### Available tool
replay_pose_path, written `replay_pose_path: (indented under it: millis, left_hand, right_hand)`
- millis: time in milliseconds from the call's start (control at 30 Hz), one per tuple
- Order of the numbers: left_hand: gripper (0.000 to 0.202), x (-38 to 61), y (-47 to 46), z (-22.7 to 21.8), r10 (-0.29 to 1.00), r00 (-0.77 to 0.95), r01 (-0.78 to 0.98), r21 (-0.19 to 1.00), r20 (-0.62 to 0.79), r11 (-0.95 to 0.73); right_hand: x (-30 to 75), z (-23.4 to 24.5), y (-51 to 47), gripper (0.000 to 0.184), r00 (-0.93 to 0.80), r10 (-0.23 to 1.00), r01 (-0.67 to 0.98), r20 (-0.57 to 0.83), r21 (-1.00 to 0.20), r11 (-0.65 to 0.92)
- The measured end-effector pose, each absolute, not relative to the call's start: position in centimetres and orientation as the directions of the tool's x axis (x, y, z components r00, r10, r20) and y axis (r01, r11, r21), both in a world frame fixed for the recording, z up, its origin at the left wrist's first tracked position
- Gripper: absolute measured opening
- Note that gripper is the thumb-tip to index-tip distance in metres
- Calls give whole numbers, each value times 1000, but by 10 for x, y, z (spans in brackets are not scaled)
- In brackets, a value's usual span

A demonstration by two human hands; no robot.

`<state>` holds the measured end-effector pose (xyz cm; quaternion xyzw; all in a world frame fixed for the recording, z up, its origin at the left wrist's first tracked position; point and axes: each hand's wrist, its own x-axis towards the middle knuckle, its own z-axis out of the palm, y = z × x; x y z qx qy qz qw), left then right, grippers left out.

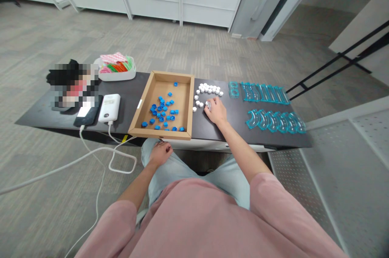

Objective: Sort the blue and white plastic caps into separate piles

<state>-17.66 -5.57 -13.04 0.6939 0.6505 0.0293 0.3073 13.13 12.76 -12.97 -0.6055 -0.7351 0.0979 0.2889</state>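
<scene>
My right hand (216, 111) rests on the dark table (127, 88), fingers curled round a small white piece at the edge of a cluster of several white hexagonal pieces (208, 89). Left of it stands a shallow cardboard tray (188, 104) holding several blue hexagonal pieces (164, 112). My left hand (160, 153) lies on my left knee below the table edge, its fingers loosely bent and nothing in it.
Two rows of clear teal curved pieces (267, 106) lie at the right of the table. A white power bank (110, 107) and phone (86, 113) with cables sit at left, behind them a white tub of coloured packets (117, 67). Grey carpet surrounds the table.
</scene>
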Motion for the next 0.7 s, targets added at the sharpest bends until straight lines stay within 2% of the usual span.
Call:
replay_pose_path:
  millis: [233, 367, 467, 567, 700]
  left_hand:
    - [23, -179, -57, -130, 923, 136, 875, 480, -360, 58]
    - [24, -183, -57, -139, 926, 152, 869, 493, -345, 41]
    - [24, -186, -57, -144, 927, 165, 864, 502, -336, 28]
    - [24, -189, -57, -147, 929, 177, 860, 511, -325, 15]
    - [24, -190, -58, -148, 934, 173, 858, 513, -313, 13]
  right_hand:
    - [136, -127, 134, 28, 95, 949, 748, 302, -651, 132]
    - [129, -112, 137, 27, 109, 939, 675, 326, -717, 171]
    - [106, -92, 136, 28, 5, 931, 655, 364, -705, 272]
    - [67, -72, 128, 31, -178, 897, 628, 405, -655, 421]
    - [13, -56, 116, 34, -447, 816, 600, 367, -554, 578]
